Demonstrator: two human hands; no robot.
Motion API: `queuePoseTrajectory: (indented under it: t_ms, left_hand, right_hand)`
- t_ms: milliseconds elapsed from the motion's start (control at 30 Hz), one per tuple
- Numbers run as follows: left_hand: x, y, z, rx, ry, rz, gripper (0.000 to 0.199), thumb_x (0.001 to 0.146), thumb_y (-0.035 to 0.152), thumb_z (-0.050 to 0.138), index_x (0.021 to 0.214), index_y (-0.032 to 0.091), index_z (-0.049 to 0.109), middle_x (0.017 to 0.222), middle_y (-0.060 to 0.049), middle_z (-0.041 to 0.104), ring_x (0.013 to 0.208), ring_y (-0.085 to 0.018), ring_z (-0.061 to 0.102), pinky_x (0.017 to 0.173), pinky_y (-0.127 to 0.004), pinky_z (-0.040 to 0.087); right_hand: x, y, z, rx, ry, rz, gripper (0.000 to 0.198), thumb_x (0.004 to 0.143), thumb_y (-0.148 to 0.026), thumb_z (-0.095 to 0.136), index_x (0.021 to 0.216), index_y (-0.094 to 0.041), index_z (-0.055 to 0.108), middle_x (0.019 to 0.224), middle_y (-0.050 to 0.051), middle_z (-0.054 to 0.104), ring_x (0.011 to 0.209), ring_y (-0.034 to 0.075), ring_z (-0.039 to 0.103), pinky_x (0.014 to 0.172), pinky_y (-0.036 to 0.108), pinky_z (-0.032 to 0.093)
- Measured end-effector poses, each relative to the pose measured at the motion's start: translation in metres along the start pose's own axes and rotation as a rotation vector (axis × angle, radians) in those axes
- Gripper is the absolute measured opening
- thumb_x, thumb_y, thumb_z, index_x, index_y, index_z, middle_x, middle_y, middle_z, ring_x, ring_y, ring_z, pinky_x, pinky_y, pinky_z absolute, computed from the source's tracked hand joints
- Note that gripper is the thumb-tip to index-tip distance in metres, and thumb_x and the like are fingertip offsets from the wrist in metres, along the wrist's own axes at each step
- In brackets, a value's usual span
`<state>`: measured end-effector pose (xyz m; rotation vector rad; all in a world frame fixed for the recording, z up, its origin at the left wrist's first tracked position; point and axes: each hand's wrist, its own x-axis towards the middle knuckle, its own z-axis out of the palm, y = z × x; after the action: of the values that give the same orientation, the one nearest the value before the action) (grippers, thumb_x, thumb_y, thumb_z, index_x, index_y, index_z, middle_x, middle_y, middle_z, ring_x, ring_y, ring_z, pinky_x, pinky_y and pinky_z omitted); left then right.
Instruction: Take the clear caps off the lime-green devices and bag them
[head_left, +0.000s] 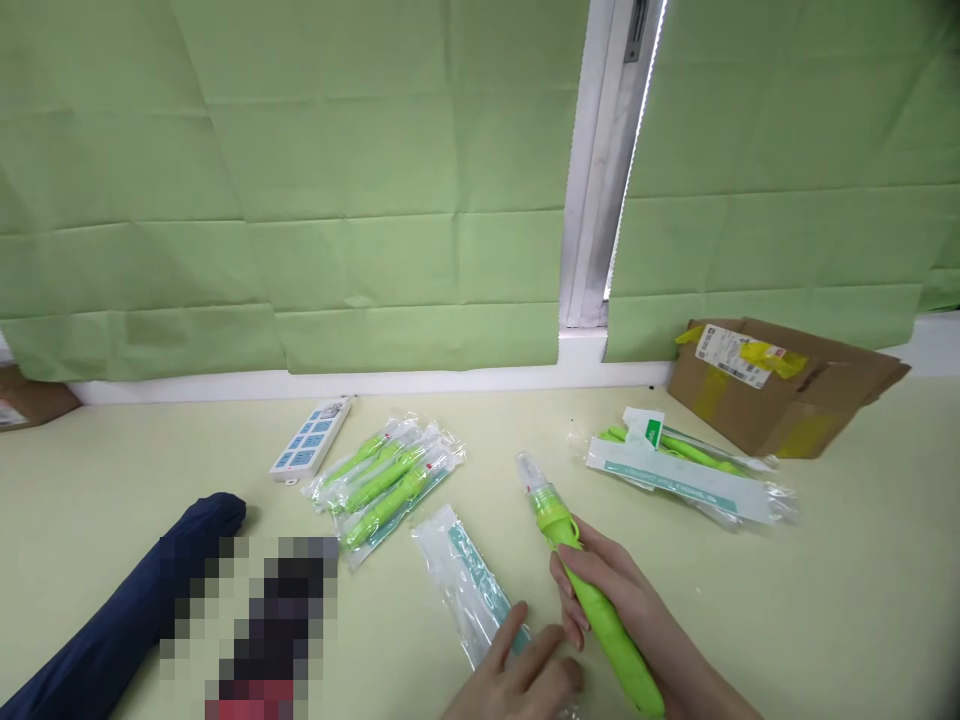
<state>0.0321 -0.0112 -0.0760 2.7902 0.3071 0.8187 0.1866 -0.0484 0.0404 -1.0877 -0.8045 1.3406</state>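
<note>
My right hand [607,580] is wrapped round a lime-green, wrinkled stick-shaped thing [600,610] with a clear cap at its far end. It is held tilted, cap pointing away and to the left. My left hand [525,675] rests over the near end of a clear plastic wrapper [457,575] with a teal printed strip. Its fingers are bent and apart, and they hide part of the wrapper. Behind the wrapper, to the left, lie several similar green sticks in clear bags [390,485]. A further pile of bagged sticks and wrappers [675,480] lies to the right.
A cardboard box [772,400] stands at the back right, and part of another box [34,400] shows at the left edge. A white case with blue labels [311,440] lies near the wall. A dark blue cloth-covered long thing [127,600] lies at left, beside a pixelated dark object [281,610].
</note>
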Motion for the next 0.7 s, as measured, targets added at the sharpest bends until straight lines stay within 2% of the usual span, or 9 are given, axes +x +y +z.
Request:
queuePoseTrajectory:
  t_ms: [67, 133, 200, 267, 333, 433, 567, 633, 700]
  left_hand:
    - [0.005, -0.006, -0.012, 0.014, 0.000, 0.027, 0.018, 0.096, 0.018, 0.055, 0.112, 0.017, 0.062, 0.100, -0.005, 0.077, 0.110, -0.021, 0.069, 0.120, -0.048, 0.033]
    - [0.011, -0.008, -0.024, 0.090, 0.161, 0.152, 0.011, 0.099, 0.022, 0.054, 0.095, 0.019, 0.064, 0.085, 0.002, 0.075, 0.094, -0.013, 0.072, 0.123, -0.044, 0.024]
    - [0.015, -0.008, -0.037, 0.207, 0.252, 0.246, 0.016, 0.098, 0.023, 0.058, 0.084, 0.024, 0.066, 0.084, 0.007, 0.072, 0.092, -0.009, 0.069, 0.125, -0.044, 0.013]
    - [0.017, -0.009, -0.050, 0.253, 0.218, 0.281, 0.017, 0.097, 0.023, 0.061, 0.082, 0.027, 0.068, 0.087, 0.006, 0.069, 0.093, -0.009, 0.067, 0.125, -0.045, 0.011]
    - [0.016, -0.010, -0.061, 0.268, 0.136, 0.260, 0.017, 0.096, 0.022, 0.062, 0.082, 0.029, 0.070, 0.089, 0.004, 0.067, 0.095, -0.010, 0.065, 0.124, -0.046, 0.017]
    - [0.015, -0.012, -0.071, 0.275, 0.059, 0.246, 0.015, 0.096, 0.025, 0.064, 0.083, 0.029, 0.071, 0.097, 0.002, 0.068, 0.102, -0.014, 0.063, 0.121, -0.049, 0.025]
    - [0.017, -0.012, -0.073, 0.283, 0.094, 0.298, 0.017, 0.097, 0.020, 0.060, 0.086, 0.027, 0.070, 0.098, 0.003, 0.069, 0.102, -0.014, 0.063, 0.119, -0.048, 0.030]
    - [0.018, -0.011, -0.070, 0.302, 0.128, 0.309, 0.014, 0.097, 0.020, 0.059, 0.090, 0.027, 0.069, 0.098, 0.002, 0.069, 0.101, -0.015, 0.063, 0.117, -0.047, 0.032]
    - [0.018, -0.011, -0.065, 0.325, 0.140, 0.311, 0.013, 0.097, 0.020, 0.060, 0.088, 0.026, 0.067, 0.095, 0.002, 0.068, 0.099, -0.016, 0.064, 0.115, -0.048, 0.034]
  right_hand:
    - [-0.002, -0.001, 0.001, -0.014, -0.035, 0.019, 0.018, 0.094, -0.037, 0.063, 0.104, -0.023, 0.059, 0.060, -0.010, 0.051, 0.046, 0.009, 0.043, 0.048, 0.025, 0.040]
    - [-0.003, -0.003, 0.001, -0.036, -0.057, 0.039, 0.037, 0.092, -0.035, 0.065, 0.125, -0.022, 0.055, 0.054, -0.011, 0.050, 0.044, 0.009, 0.043, 0.046, 0.024, 0.038]
    - [-0.005, -0.005, 0.002, -0.074, -0.078, 0.048, 0.053, 0.092, -0.036, 0.066, 0.139, -0.020, 0.049, 0.051, -0.011, 0.050, 0.044, 0.009, 0.044, 0.048, 0.024, 0.039]
    - [-0.005, -0.007, 0.001, -0.116, -0.089, 0.038, 0.060, 0.092, -0.041, 0.065, 0.145, -0.022, 0.044, 0.058, -0.010, 0.054, 0.043, 0.008, 0.047, 0.050, 0.024, 0.042]
    - [-0.005, -0.009, 0.000, -0.163, -0.089, 0.028, 0.060, 0.093, -0.045, 0.064, 0.146, -0.028, 0.044, 0.075, -0.007, 0.060, 0.042, 0.006, 0.048, 0.047, 0.023, 0.042]
    - [-0.002, -0.007, -0.002, -0.246, -0.074, 0.013, 0.058, 0.094, -0.050, 0.059, 0.146, -0.032, 0.043, 0.094, -0.002, 0.063, 0.042, 0.003, 0.045, 0.039, 0.021, 0.037]
    - [0.000, -0.008, -0.004, -0.339, -0.031, -0.024, 0.058, 0.092, -0.055, 0.059, 0.141, -0.026, 0.045, 0.100, 0.004, 0.068, 0.040, 0.001, 0.039, 0.037, 0.019, 0.030]
    - [-0.003, -0.013, -0.005, -0.365, 0.002, -0.045, 0.057, 0.089, -0.054, 0.064, 0.136, -0.026, 0.048, 0.102, 0.005, 0.071, 0.041, 0.001, 0.038, 0.039, 0.019, 0.031]
    - [-0.008, -0.018, -0.009, -0.410, 0.044, -0.087, 0.056, 0.087, -0.052, 0.068, 0.135, -0.028, 0.050, 0.106, 0.006, 0.073, 0.045, 0.004, 0.044, 0.041, 0.020, 0.036]
